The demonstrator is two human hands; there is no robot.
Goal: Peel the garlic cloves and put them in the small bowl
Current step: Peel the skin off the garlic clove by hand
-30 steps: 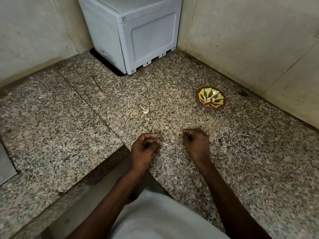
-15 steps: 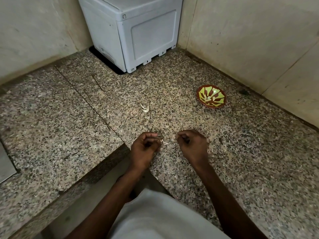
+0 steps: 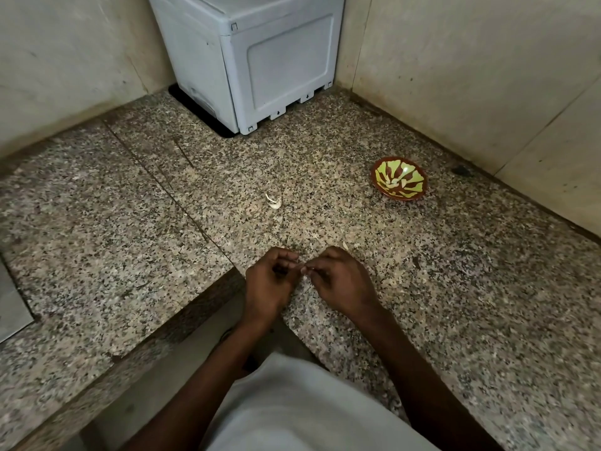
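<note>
My left hand (image 3: 270, 281) and my right hand (image 3: 341, 281) meet fingertip to fingertip low over the granite counter (image 3: 455, 304) near its front edge. Between them they pinch a small pale garlic clove (image 3: 303, 267), mostly hidden by the fingers. A small red bowl with a green pattern (image 3: 399, 179) stands on the counter far right of the hands, near the wall. Another pale garlic piece (image 3: 273, 202) lies on the counter beyond the hands. A small flake of skin (image 3: 345, 245) lies just past my right hand.
A grey plastic box-like appliance (image 3: 260, 60) stands in the back corner. Tiled walls close the counter at the back and on the right. A metal edge (image 3: 13, 304) shows at the far left. The counter has an inner corner cut-out below my left wrist.
My right hand has moved left to meet my left hand, and both now pinch the clove that the left hand held alone. A skin flake now lies where the right hand was.
</note>
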